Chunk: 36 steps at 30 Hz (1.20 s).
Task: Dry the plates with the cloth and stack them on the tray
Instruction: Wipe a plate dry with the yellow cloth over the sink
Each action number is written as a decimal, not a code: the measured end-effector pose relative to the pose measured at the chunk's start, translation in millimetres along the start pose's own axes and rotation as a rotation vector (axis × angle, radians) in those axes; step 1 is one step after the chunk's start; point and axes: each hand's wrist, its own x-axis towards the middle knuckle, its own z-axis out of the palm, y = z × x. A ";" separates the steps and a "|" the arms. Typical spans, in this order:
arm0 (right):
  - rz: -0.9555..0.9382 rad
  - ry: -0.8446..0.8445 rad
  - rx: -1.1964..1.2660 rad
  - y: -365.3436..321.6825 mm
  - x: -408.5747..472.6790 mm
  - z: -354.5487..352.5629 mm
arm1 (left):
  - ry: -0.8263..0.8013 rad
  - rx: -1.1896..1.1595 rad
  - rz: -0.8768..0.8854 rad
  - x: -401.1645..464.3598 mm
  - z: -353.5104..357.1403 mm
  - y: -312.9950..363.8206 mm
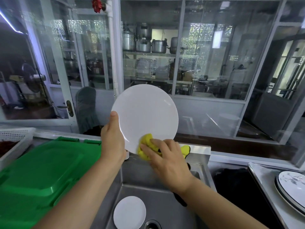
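A large white plate is held upright above the sink. My left hand grips its left rim, thumb on the front face. My right hand presses a bunched yellow cloth against the plate's lower edge, fingers curled over the cloth. A smaller white plate lies flat in the steel sink. On the right, a metal tray carries a stack of dark-rimmed patterned plates.
A green plastic lid or crate fills the counter on the left, with a white perforated basket behind it. A glass partition stands just beyond the sink. The drain sits at the sink's bottom.
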 end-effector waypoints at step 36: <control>0.018 0.183 0.133 2.9 22.9 -5.5 | -0.178 -0.137 -0.260 -27.8 21.6 -0.3</control>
